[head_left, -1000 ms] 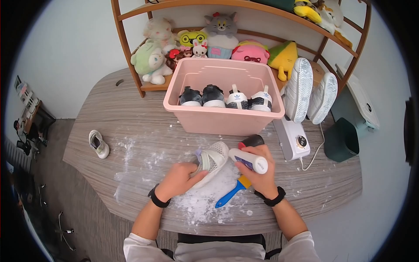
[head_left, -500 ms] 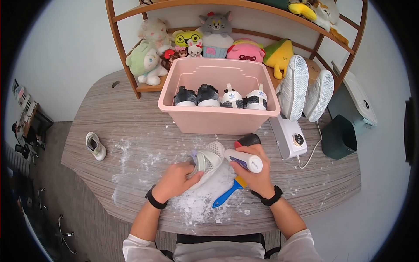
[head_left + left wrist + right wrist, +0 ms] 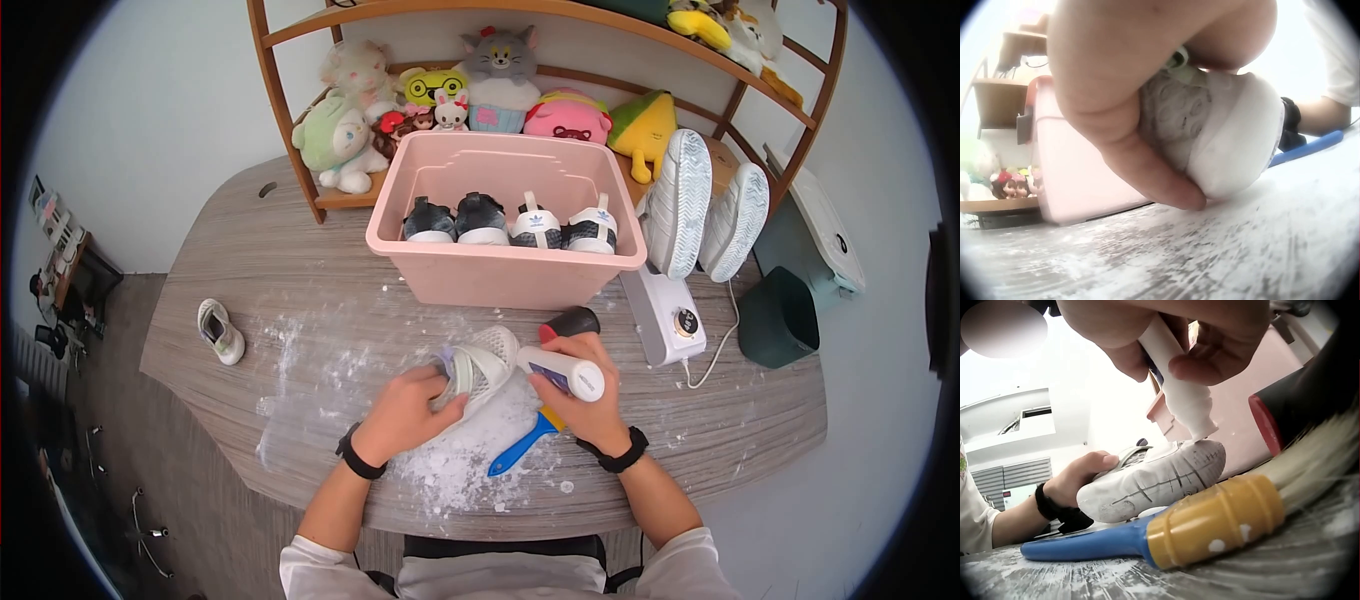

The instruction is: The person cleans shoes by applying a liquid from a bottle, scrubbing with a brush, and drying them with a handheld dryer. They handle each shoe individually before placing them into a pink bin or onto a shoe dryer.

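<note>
My left hand (image 3: 402,415) grips a small white shoe (image 3: 492,362) at its heel end, over the powdery patch on the table. My right hand (image 3: 592,400) holds a white bottle (image 3: 568,374) with a dark label, tilted nozzle down. In the right wrist view the bottle's tip (image 3: 1204,428) meets the top of the shoe (image 3: 1160,478) near its toe; dark lines run along the shoe's side. A brush with a blue handle (image 3: 518,452) and yellow collar (image 3: 1216,519) lies beside the right hand. Behind that hand is a black and red object (image 3: 575,322).
A pink bin (image 3: 510,280) holding several shoes stands behind the hands. Another small shoe (image 3: 220,332) sits at the left. White shoes (image 3: 678,205) are propped on a white device (image 3: 665,320) at right, near a dark green bin (image 3: 780,320). Plush toys (image 3: 500,85) fill the shelf.
The head view has shifted slightly. Both hands keep their holds, the bottle's tip staying at the shoe's toe end with only small movement.
</note>
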